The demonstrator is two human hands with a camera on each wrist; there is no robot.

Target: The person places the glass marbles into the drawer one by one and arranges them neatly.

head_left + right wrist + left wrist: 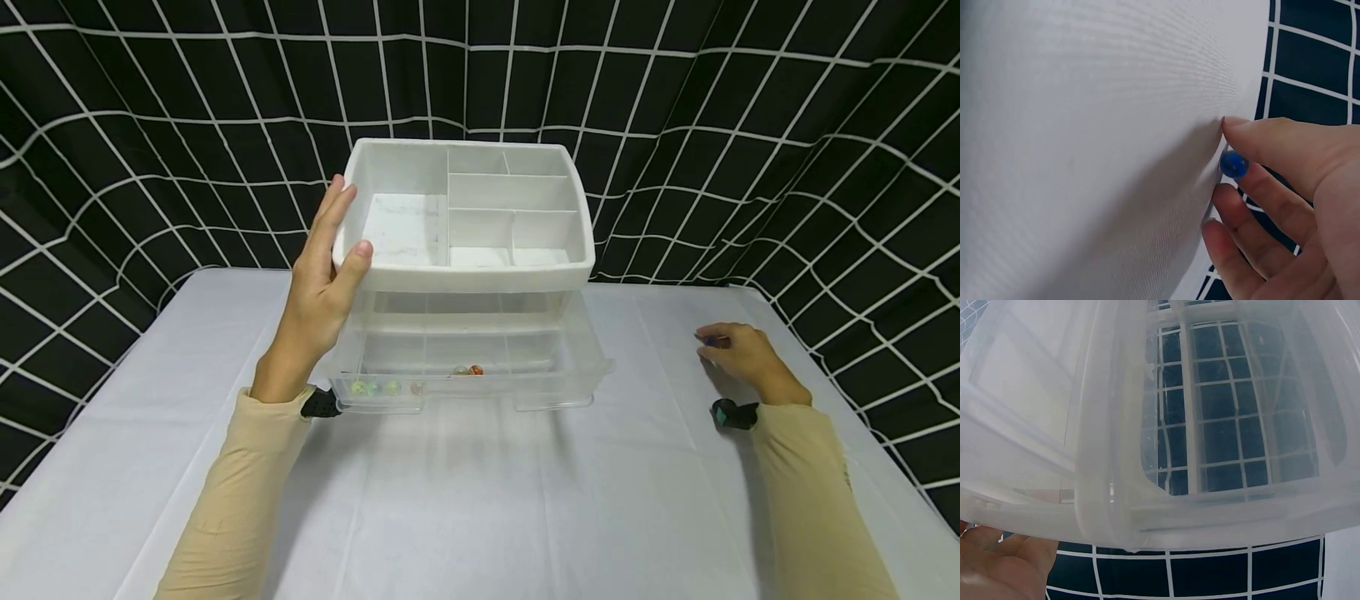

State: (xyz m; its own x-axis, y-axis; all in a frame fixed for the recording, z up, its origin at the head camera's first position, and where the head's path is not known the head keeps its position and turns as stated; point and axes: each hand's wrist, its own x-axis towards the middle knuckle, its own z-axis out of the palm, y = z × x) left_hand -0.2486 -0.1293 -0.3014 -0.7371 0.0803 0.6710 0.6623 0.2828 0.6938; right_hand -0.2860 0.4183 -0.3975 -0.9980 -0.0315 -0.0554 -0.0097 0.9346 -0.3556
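Observation:
A white drawer organizer point(472, 279) has a divided top tray, with a clear drawer point(465, 392) pulled out below it. Several small marbles point(392, 387) lie in the drawer's front left part, and orange ones point(476, 370) lie near its middle. My left hand point(318, 292) rests against the organizer's left side, fingers extended along the wall and thumb over the front corner of the rim. Far to the right, my right hand point(742, 354) pinches a blue marble point(1234, 164) between thumb and index finger, right at the tablecloth. The other fingers are loosely bent below.
A white cloth point(465, 517) covers the table. Black fabric with a white grid point(465, 67) hangs behind and along both sides. The organizer stands toward the table's back edge, its drawer jutting toward me.

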